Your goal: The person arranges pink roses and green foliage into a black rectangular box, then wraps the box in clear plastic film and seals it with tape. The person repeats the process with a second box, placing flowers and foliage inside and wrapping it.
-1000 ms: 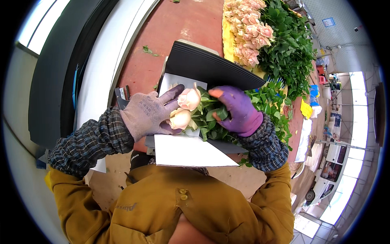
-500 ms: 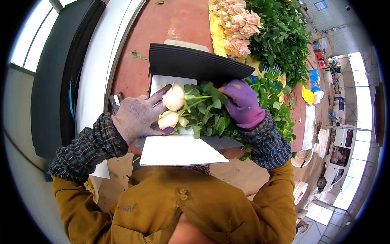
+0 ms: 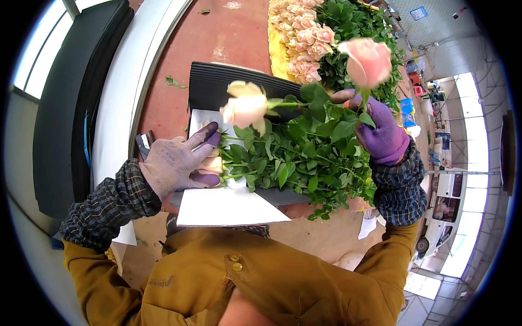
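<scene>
In a grey-purple glove, my left hand [image 3: 182, 160] cups several cream rose heads [image 3: 212, 164] lying on a white card [image 3: 231, 209], its fingers curved around the blooms. Their leafy stems [image 3: 293, 157] run to the right. My right hand [image 3: 380, 127], in a purple glove, is closed on the stems of two roses. One, a pale cream rose [image 3: 244, 106], points left above the bunch. A pink rose [image 3: 367, 62] stands up over the glove. Behind the bunch rises a black ribbed sheet [image 3: 234, 81]; the fingertips of my right hand are partly hidden by leaves.
More pink roses [image 3: 307, 38] with dense foliage lie on yellow paper at the far side of the red table [image 3: 212, 32]. Black sheets [image 3: 70, 114] and a white panel [image 3: 133, 70] stand at left. A dark tool [image 3: 143, 145] lies beside my left hand.
My right hand has moved right, away from the bloom ends, and now a pink rose is raised in it. The cream rose has lifted above the bunch. My left hand stays at the rose heads.
</scene>
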{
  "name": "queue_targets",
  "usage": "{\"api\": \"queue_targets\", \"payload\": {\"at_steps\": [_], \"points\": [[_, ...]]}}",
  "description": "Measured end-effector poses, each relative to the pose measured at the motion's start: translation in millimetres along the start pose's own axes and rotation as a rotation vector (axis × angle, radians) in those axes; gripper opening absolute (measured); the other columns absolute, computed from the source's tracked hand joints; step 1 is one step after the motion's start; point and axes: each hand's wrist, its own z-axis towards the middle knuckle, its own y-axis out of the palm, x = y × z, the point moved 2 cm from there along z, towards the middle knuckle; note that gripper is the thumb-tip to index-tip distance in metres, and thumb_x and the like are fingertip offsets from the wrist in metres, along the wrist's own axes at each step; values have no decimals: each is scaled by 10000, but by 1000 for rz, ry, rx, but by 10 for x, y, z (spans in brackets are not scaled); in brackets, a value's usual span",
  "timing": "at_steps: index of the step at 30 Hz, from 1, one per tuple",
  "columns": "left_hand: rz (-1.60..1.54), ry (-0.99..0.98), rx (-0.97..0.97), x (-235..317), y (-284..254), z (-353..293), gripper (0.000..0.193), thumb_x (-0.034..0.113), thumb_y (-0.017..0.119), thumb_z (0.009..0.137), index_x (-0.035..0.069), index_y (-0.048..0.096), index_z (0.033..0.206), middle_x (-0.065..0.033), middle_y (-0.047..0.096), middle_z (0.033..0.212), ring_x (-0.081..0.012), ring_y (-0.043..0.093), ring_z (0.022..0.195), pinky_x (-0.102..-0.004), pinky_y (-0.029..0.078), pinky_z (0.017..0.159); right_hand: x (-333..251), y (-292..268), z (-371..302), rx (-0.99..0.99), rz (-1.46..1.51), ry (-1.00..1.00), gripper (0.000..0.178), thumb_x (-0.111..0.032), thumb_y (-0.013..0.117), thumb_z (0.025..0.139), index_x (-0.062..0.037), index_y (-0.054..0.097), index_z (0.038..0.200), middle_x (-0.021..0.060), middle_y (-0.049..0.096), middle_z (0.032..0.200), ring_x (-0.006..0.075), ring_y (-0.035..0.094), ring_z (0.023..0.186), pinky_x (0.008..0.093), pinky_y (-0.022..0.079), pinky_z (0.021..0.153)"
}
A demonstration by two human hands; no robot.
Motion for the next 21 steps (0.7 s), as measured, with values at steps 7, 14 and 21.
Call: {"api": "queue_targets", "payload": {"at_steps": [7, 14, 21], "points": [[-7, -12, 34, -21, -3, -50, 763, 600, 656, 709, 95, 495, 1258, -105, 425, 1397, -234, 640, 723, -349, 532, 595, -241, -745, 510, 211, 465, 58, 182, -203, 537, 931, -37, 567, 999, 88, 620, 923, 176, 601, 871, 381, 484, 864], [-8, 12, 51, 9, -23, -17, 802, 623, 662, 683, 77, 522, 1255, -141, 449, 1371, -231, 655, 768, -328, 526, 620, -132, -2747, 813, 675, 293, 64, 385, -225, 570, 927, -34, 518, 1257, 85, 619, 1091, 186, 627, 974, 267, 539, 805], [-15, -5, 3, 27, -75, -28, 756, 618, 610, 741, 94, 484, 1272, -118, 406, 1407, -254, 640, 718, -359, 521, 600, 1175, -2050, 1128, 416, -721, -233, 235, -44, 604, 834, -61, 602, 1069, 96, 629, 951, 218, 624, 856, 320, 504, 744]]}}
